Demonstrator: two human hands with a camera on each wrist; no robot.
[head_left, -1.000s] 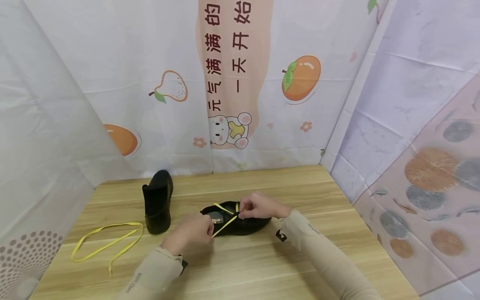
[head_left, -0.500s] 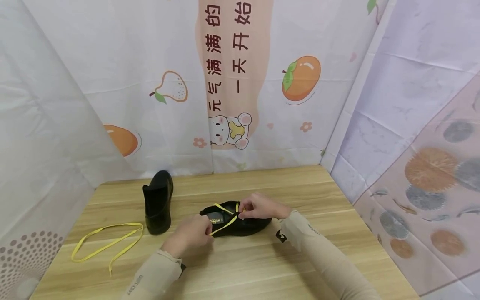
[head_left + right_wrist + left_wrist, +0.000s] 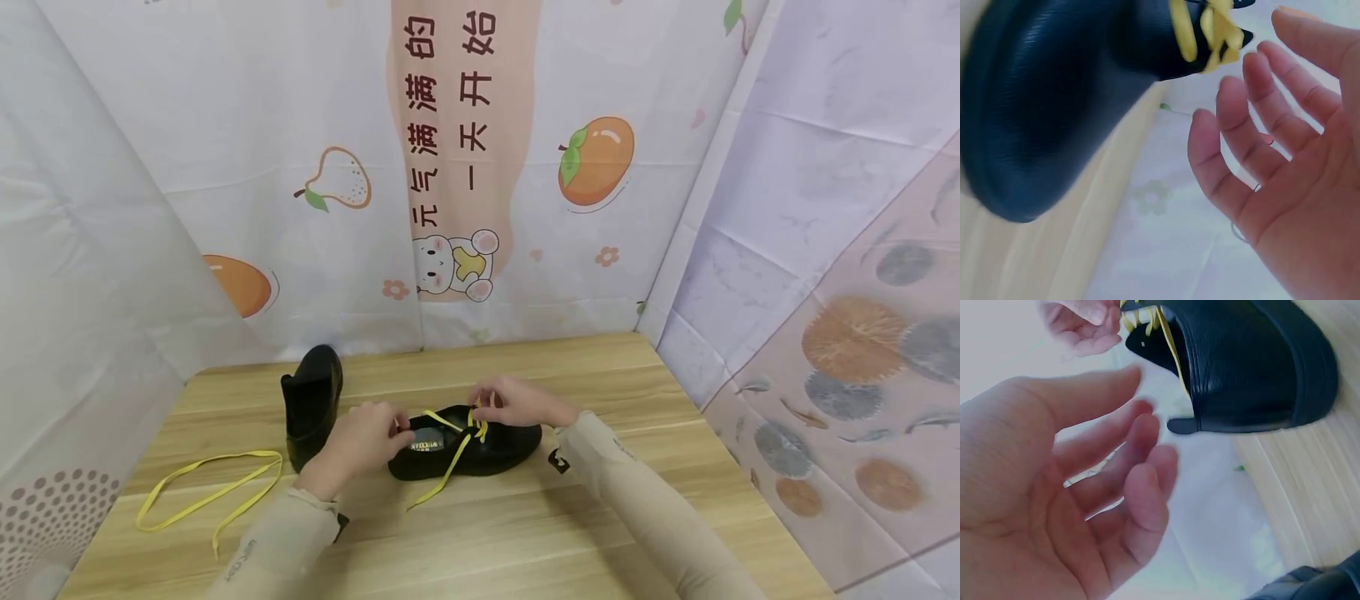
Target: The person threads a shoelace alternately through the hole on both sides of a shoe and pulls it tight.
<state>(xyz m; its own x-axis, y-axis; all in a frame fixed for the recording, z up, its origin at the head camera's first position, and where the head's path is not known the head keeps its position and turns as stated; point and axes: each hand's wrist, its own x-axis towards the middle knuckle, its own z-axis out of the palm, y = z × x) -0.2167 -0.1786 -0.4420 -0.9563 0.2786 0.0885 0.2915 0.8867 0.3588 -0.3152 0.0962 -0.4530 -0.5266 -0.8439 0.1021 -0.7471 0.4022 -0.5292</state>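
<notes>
A black shoe (image 3: 502, 452) lies on the wooden table with its toe to the right, a yellow shoelace (image 3: 444, 477) threaded through its eyelets. One lace end trails over the shoe's near side onto the table. My left hand (image 3: 366, 442) hovers by the heel opening, its fingers loosely bent around nothing in the left wrist view. Over the lacing is my right hand (image 3: 517, 404); in the right wrist view its relaxed fingers (image 3: 1235, 106) stand apart from the knotted yellow lace (image 3: 1219, 34). A pale insole with gold lettering shows inside the shoe.
Behind my left hand stands a second black shoe (image 3: 315, 404), toe pointing to the back, with no lace visible on it. A loose yellow shoelace (image 3: 202, 504) lies curved at the table's left. Printed white curtains (image 3: 300, 275) enclose the table's back and sides.
My left hand has let go of the lace end and moved left; that end now lies on the table. My right hand's fingers have loosened from the lace and lifted slightly.
</notes>
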